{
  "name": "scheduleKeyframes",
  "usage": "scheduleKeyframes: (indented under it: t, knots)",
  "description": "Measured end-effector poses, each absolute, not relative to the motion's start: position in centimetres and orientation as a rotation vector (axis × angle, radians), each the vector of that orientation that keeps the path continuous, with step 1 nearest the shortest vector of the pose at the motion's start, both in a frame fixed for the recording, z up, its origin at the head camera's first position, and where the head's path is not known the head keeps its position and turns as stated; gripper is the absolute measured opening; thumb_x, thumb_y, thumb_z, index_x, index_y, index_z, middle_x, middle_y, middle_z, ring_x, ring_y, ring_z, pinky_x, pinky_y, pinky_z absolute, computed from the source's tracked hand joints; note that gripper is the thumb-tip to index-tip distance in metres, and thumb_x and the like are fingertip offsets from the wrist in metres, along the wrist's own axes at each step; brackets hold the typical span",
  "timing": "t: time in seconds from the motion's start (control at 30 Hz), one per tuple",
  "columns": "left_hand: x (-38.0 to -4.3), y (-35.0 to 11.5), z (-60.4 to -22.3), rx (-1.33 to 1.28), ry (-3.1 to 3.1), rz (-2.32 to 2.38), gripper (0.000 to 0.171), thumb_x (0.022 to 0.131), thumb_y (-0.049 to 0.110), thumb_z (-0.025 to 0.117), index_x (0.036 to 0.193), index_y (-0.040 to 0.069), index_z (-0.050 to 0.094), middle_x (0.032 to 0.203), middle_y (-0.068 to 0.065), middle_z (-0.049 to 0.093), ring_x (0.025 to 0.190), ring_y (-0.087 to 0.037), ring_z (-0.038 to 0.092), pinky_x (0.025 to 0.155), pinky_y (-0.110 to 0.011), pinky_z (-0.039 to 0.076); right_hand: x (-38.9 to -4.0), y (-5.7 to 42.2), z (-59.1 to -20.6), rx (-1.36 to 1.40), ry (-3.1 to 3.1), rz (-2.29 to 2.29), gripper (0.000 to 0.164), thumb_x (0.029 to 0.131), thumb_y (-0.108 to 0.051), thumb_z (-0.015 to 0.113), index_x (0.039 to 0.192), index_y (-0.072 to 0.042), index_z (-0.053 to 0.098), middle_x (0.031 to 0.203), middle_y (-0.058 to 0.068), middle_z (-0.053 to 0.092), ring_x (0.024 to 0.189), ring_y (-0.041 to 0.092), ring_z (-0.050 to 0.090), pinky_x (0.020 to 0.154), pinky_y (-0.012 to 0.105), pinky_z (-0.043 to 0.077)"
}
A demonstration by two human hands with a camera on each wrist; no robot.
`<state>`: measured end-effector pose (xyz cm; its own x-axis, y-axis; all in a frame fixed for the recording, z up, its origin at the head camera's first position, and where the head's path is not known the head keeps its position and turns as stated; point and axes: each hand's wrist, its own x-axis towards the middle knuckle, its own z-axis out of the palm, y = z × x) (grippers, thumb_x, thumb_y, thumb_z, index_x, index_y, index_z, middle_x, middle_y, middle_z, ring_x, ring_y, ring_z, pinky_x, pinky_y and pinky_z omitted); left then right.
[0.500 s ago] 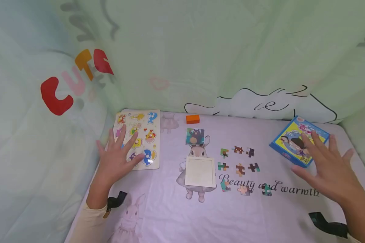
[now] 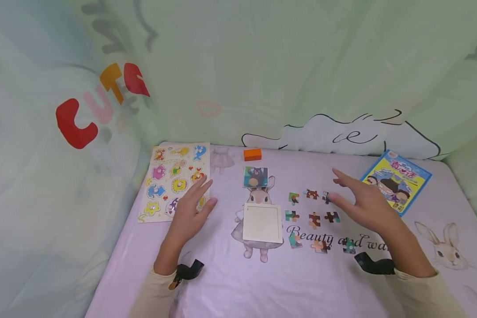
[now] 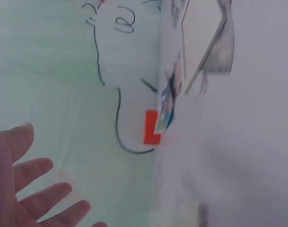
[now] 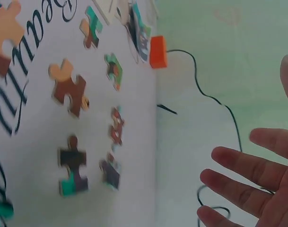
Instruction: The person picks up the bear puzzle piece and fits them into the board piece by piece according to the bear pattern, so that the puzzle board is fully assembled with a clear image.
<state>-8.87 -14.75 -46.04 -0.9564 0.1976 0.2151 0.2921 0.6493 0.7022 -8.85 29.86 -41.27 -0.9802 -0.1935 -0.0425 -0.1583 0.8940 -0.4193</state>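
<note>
My left hand (image 2: 191, 213) hovers with loosely extended fingers over the right edge of a board with sea-animal pictures (image 2: 157, 216). The right hand (image 2: 369, 204) is in the air between several loose jigsaw pieces (image 2: 314, 220) and a blue-and-yellow box (image 2: 401, 181), its fingers extended. Neither hand holds anything. Between the hands lies a square wooden puzzle tray (image 2: 262, 223). Just beyond it, a bear picture card (image 2: 256, 177) leans or lies near an orange block (image 2: 252, 154). In the right wrist view, a brown jigsaw piece (image 4: 70, 89) shows among others.
The table wears a pale cloth (image 2: 262, 287) printed with rabbits and lettering. Green fabric (image 2: 238, 66) hangs behind the table and along its sides. A black wrist strap (image 2: 375, 265) sits on each forearm.
Both hands have moved inward from the sides, the left off the middle of the picture board, the right off the box towards the jigsaw pieces. The objects stay in place.
</note>
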Motion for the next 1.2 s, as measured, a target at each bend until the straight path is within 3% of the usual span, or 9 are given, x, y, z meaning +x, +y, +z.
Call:
scheduleKeyframes:
  t: [0.13,0.37,0.6,0.9,1.2]
  knots:
    - [-9.0,-12.7,-47.5,-0.408,-2.720,-1.275,0.049,0.099,0.036,0.065,0.143,0.016,0.059,0.154,-0.005,0.052,0.145,-0.026,0.047,0.115,-0.052,0.040,-10.3,28.3,-42.3,-0.320,2.928,-0.659,0.071,0.100,-0.055,0.054,0.156,-0.013,0.040,0.143,0.025,0.057,0.134,0.048,0.050,0.103,0.069,0.041]
    - [-9.8,-9.5,-50.0,-0.378,-2.785,-1.418,0.045,0.095,0.033,0.071,0.135,0.014,0.066,0.143,-0.003,0.062,0.137,-0.023,0.056,0.106,-0.045,0.050,-12.7,26.8,-44.3,-0.402,2.927,-0.675,0.056,0.099,-0.052,0.059,0.133,-0.008,0.066,0.125,0.021,0.066,0.114,0.041,0.062,0.091,0.060,0.052]
    - [-11.1,-7.9,-51.5,-0.453,-2.876,-1.440,0.039,0.092,0.030,0.074,0.129,0.016,0.070,0.138,-0.003,0.065,0.133,-0.023,0.058,0.104,-0.044,0.051,-14.3,26.1,-46.3,-0.428,2.878,-0.669,0.039,0.096,-0.037,0.069,0.122,-0.007,0.073,0.118,0.019,0.067,0.108,0.036,0.062,0.090,0.056,0.052]
    - [-12.7,-7.8,-52.8,-0.580,-2.942,-1.371,0.036,0.088,0.023,0.079,0.124,0.018,0.073,0.131,0.000,0.070,0.122,-0.023,0.059,0.106,-0.044,0.046,-15.4,25.1,-47.7,-0.380,2.872,-0.607,0.031,0.090,-0.038,0.077,0.110,-0.014,0.078,0.117,0.016,0.066,0.101,0.033,0.060,0.079,0.053,0.050]
    - [-13.4,-8.3,-52.9,-0.637,-2.980,-1.394,0.037,0.085,0.025,0.084,0.120,0.019,0.075,0.127,0.003,0.072,0.119,-0.021,0.058,0.106,-0.042,0.045,-16.2,24.4,-48.4,-0.264,2.818,-0.553,0.034,0.086,-0.043,0.080,0.108,-0.017,0.078,0.121,0.015,0.064,0.110,0.036,0.054,0.088,0.067,0.041]
